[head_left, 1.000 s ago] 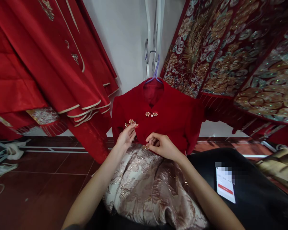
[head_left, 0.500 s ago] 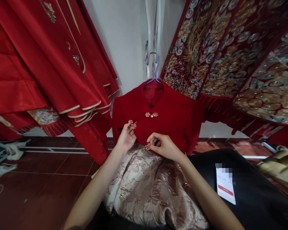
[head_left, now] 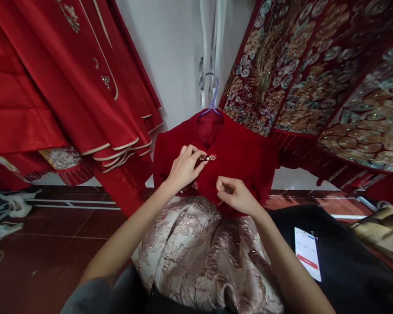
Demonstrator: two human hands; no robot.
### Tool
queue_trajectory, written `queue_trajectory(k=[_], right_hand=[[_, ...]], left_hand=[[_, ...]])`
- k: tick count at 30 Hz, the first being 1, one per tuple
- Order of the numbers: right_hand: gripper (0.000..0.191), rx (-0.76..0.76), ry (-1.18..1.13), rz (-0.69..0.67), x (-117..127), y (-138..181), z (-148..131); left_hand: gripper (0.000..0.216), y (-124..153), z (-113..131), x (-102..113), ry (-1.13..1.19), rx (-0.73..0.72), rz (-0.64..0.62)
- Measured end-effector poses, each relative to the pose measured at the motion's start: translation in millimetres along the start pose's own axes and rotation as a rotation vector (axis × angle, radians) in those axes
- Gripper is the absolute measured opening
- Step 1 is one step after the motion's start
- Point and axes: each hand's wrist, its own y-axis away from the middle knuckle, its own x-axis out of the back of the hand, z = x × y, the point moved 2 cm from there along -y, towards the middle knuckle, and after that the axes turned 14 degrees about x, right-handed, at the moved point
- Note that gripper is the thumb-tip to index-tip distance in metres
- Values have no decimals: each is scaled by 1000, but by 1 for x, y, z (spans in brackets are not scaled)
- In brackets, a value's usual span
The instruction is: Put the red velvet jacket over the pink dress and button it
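A red jacket (head_left: 242, 148) hangs in front of me on a purple hanger (head_left: 212, 104). At its chest, my left hand (head_left: 186, 168) pinches the left end of a gold, beaded flower fastener (head_left: 211, 157) between thumb and fingers. My right hand (head_left: 235, 194) is closed lower down on the jacket front, fingertips pressed together; what they hold is hidden. Close under them a bit of another gold fastener (head_left: 220, 202) shows. Between the hands lies one more flower fastener (head_left: 195, 186). Gold-patterned brocade fabric (head_left: 190, 244) is bunched below the jacket.
Red garments with pale piping (head_left: 118, 146) hang at left, and a heavily sequinned, embroidered garment (head_left: 291, 87) at right. A lit phone (head_left: 308, 253) lies on a black surface (head_left: 343, 270) to the right. A white cable (head_left: 1, 257) is on the tiled floor at left.
My left hand has moved up and right, from the middle fastener to the top one. My right hand has shifted right, taking the lower jacket front with it.
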Motion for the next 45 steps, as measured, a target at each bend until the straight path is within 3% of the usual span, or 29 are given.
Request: queue_trajectory(k=[5,9,14,17,21,24,27,29,32,36,45], right_hand=[[13,21,12,87,5,0,-2],[12,34,14,250,10,0,1],[7,49,15,372,12,-2,5],[7,47,30,409,12,-1,7],[1,62,9,514,12,-6,10],[11,167,-53,558,5,-24,9],[31,268,16,477,-9,-48,1],[47,244,140,398,-18,-60,-5],[71,97,334,357,-21,-62,-8],[87,-48,526,396,-5,-49,-5],[83,-1,954,486,47,-49,-6]], left_hand=[[16,-10,9,-4,-215,-161,-27],[8,-15,15,-2,-4,-197,-117],[9,-22,9,-3,565,138,-298],[11,-22,6,-3,672,210,-297],[9,-23,4,-3,611,131,-239],[4,-28,3,-5,439,38,-239],[3,-34,1,-8,305,3,-278],[11,-36,0,-7,197,-57,-277],[15,-37,-5,0,7,-161,-177],[11,-36,-21,18,-118,-151,57],[33,-25,-38,37,-357,-90,276]])
